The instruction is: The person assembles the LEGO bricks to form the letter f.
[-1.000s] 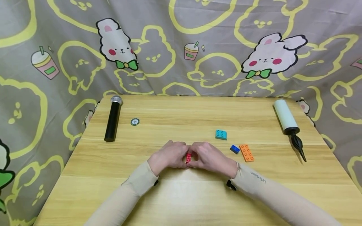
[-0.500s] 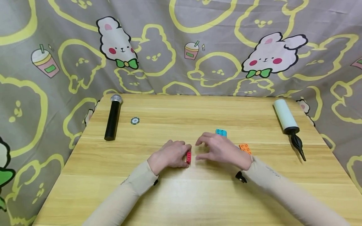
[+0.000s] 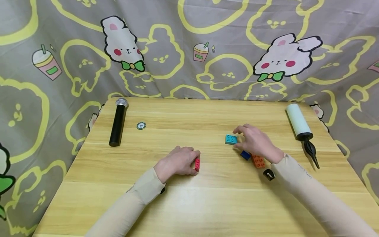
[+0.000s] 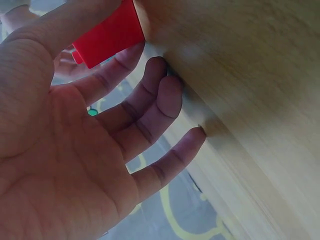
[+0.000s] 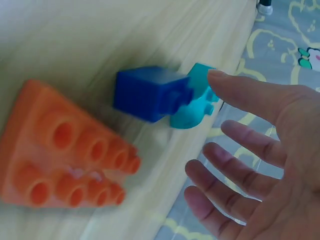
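My left hand [image 3: 179, 162] rests on the table and pinches a small red toy brick [image 3: 197, 164] between thumb and forefinger. The left wrist view shows one side of that red brick [image 4: 112, 37], the other fingers loosely bent below it. Over on the right, my right hand [image 3: 254, 141] hovers with fingers spread, its thumb and forefinger near the right edge of a teal brick [image 3: 231, 139]. Beneath this hand lie a blue brick [image 3: 245, 155] and a larger orange brick [image 3: 258, 161]. The right wrist view has the blue brick [image 5: 150, 94] between orange and teal.
A black microphone [image 3: 117, 123] lies at the table's left, beside a round chip [image 3: 141, 125]. To the far right is a pale hand pump [image 3: 299, 121] with a black nozzle. A patterned curtain [image 3: 165, 49] stands behind the wooden table [image 3: 189, 204].
My right hand has left the red brick and moved right and away from me, to the teal brick. The left hand has stayed in place with the red brick.
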Motion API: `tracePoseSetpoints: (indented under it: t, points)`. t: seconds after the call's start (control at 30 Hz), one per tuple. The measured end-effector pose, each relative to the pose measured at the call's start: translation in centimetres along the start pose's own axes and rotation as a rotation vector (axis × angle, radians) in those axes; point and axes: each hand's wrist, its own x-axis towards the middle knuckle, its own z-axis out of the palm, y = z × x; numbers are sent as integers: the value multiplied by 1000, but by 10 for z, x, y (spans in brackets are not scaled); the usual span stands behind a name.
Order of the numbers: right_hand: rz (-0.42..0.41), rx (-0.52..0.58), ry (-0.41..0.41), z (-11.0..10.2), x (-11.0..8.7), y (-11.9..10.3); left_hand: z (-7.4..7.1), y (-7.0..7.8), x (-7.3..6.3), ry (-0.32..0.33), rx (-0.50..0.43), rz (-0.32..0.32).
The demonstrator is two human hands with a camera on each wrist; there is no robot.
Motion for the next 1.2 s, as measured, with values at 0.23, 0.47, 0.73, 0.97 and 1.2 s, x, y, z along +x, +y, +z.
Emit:
tracePoseSetpoints:
  t: [0.23,0.47,0.73,0.97,1.2]
  points:
    - [69,5,-65,-10,-20,12,1,-2,0,3,10,8]
    - [65,-23,-182,-24,-54,34,2,-2,2,0,0,11]
    - [310,-46,-238,-10,-77,30,2,-2,2,-10,-2,4]
    - [343,-81,-214,-5,-81,22,1,-2,0,-7,-9,1]
    - [322,-52,-199,-16,-81,32,0,-2,1,-9,-2,2]
